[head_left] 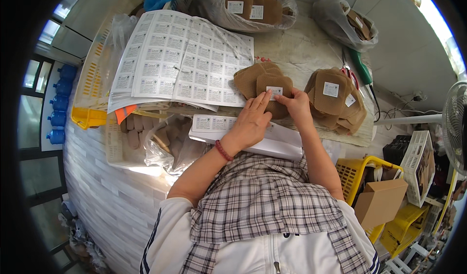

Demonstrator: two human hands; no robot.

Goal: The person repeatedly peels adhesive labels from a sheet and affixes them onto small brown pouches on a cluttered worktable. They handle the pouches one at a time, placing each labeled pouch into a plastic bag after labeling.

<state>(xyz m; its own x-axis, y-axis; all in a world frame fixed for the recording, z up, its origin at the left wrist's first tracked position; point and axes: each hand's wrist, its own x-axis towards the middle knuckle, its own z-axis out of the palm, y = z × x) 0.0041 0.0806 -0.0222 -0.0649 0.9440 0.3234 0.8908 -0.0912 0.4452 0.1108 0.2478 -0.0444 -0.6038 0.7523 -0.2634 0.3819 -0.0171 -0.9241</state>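
A brown textured pad (261,82) with rounded corners lies on top of a small pile of similar pads, a white printed label (275,90) on its face. My left hand (250,120) reaches onto the pad with its fingers stretched out, the tips at the label's left edge. At the pad's right side my right hand (297,108) pinches its edge, the thumb close to the label. Just to the right sits another pile of brown pads (323,99), the top one bearing a white label. In front of me, below my left hand, lies a white sheet of labels (214,123).
Large label sheets (160,62) cover the table's left side. Plastic bags of labelled pads (260,11) stand at the back. Red-handled scissors (351,78) and a green-handled tool (360,68) lie at the right. A yellow crate (350,174) holds a cardboard box (380,202) beside me.
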